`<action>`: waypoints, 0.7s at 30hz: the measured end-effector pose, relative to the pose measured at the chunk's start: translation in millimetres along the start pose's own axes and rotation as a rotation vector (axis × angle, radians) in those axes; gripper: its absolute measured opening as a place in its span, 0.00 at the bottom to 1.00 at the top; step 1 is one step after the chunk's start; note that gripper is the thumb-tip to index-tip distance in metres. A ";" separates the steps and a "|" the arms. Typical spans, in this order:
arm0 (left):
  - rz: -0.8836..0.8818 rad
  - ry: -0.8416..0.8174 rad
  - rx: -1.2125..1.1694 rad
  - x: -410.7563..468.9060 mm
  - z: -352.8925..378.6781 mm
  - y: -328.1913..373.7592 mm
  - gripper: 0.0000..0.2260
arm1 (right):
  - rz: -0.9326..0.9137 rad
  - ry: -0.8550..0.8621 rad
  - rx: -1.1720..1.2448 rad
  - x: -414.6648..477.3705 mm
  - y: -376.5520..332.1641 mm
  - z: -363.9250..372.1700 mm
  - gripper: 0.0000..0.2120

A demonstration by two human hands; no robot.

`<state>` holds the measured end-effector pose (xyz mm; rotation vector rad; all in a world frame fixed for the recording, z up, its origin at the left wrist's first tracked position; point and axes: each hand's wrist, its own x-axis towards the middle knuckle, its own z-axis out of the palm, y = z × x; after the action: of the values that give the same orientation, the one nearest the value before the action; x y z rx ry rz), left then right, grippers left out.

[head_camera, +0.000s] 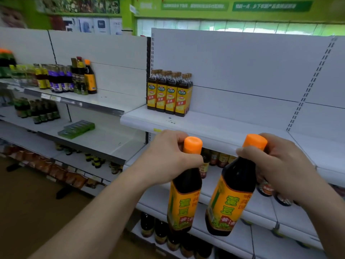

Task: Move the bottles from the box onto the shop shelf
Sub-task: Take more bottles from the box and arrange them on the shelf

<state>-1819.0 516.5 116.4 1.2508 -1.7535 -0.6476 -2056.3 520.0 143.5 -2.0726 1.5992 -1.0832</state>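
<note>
Bottle (183,193) upright; second bottle (230,199) leans right

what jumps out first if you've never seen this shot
The left hand and right hand each grip an orange-capped bottle by the neck, centre foreground: the left bottle, the right bottle. Behind, yellow-labelled bottles cluster at the left end of a mostly bare white shelf.

hands: 2, left hand (168,157) and right hand (283,165) | orange-cap bottles (183,195) in hands: 2 | brown-cap bottles (169,96), front row on shelf (224,128): 4, more behind | green packs (76,128): 2
</note>
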 end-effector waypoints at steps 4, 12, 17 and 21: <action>0.022 0.038 0.035 31.6 0.2 -3.9 0.13 | -0.018 0.022 0.008 33.1 10.8 2.6 0.17; 0.047 0.088 0.133 105.3 8.2 7.5 0.14 | -0.088 0.009 0.081 124.7 43.9 -8.8 0.20; 0.110 0.135 0.151 155.8 13.3 20.0 0.14 | -0.157 0.015 0.118 184.3 60.7 -24.1 0.22; 0.135 0.136 0.166 195.6 13.5 25.0 0.18 | -0.203 0.041 0.129 225.0 70.8 -32.7 0.22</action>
<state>-1867.0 342.7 197.5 1.2444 -1.7883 -0.3367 -2107.9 295.6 204.1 -2.1731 1.3199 -1.2683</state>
